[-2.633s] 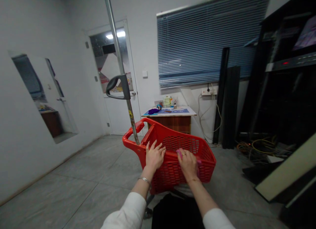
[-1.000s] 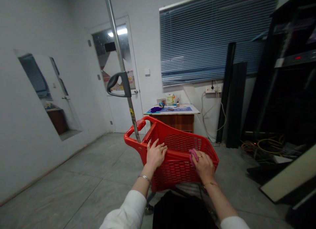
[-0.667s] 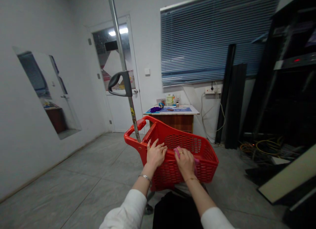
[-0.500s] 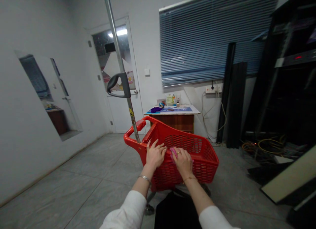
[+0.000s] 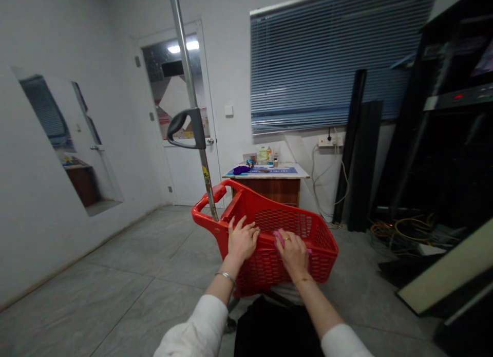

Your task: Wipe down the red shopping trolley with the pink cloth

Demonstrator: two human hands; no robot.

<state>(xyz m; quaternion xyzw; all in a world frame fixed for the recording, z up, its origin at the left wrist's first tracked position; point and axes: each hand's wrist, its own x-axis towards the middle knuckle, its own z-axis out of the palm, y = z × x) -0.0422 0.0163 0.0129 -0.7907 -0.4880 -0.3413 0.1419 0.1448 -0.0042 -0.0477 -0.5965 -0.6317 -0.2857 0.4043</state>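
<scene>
A red plastic shopping cart stands in front of me, its sides pierced with rows of holes. My left hand rests on the near rim towards the handle end, fingers spread. Pressed against the same rim farther right, my right hand is closed on a pink cloth, which shows only in part around the fingers. At the handle end a metal pole with a dark grey grip rises from the cart.
Behind the cart a small wooden table bears bottles and a purple cloth. A white door is at the back left, a mirror on the left wall. Cables and a dark equipment rack are on the right.
My right hand has slid right along the cart's rim with the pink cloth. My left hand stays at its place on the rim. The view has shifted slightly.
</scene>
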